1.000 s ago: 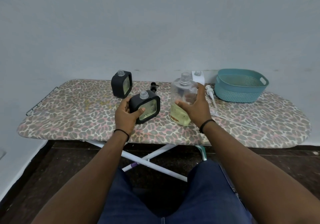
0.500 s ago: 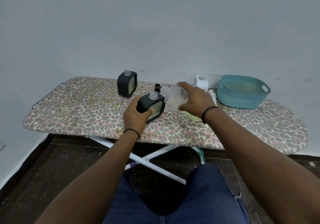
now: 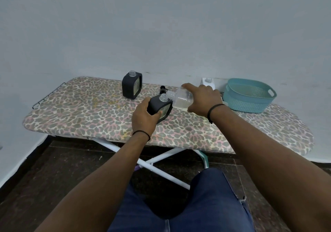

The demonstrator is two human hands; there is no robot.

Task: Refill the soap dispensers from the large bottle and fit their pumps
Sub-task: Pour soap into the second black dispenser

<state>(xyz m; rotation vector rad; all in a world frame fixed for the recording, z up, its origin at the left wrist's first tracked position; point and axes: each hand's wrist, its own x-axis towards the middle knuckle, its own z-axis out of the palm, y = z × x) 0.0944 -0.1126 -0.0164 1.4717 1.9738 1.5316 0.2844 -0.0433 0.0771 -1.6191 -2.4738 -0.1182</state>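
The large clear bottle [image 3: 180,99] lies tipped almost flat in the right hand [image 3: 202,100], its open threaded neck touching or just beside the open mouth of a black-cased soap dispenser [image 3: 160,107]; pale liquid pools along its lower side. The right hand's fingers wrap over the bottle's body, forefinger stretched along the top. The left hand [image 3: 144,118] grips the dispenser from its near left side, thumb curled across the front face, tilting it toward the bottle. A label shows on that face, too small to read. Just beyond the two hands a black pump [image 3: 163,88] lies on the ironing board [image 3: 80,109], whose cover is leopard-printed. Farther off, beyond the left hand, a second black dispenser [image 3: 132,85] stands upright and uncapped. Behind the right hand stands a white dispenser [image 3: 207,82], and to that hand's right a teal basket [image 3: 249,95]. A plain pale wall [image 3: 161,25] rises behind; the floor is dark.
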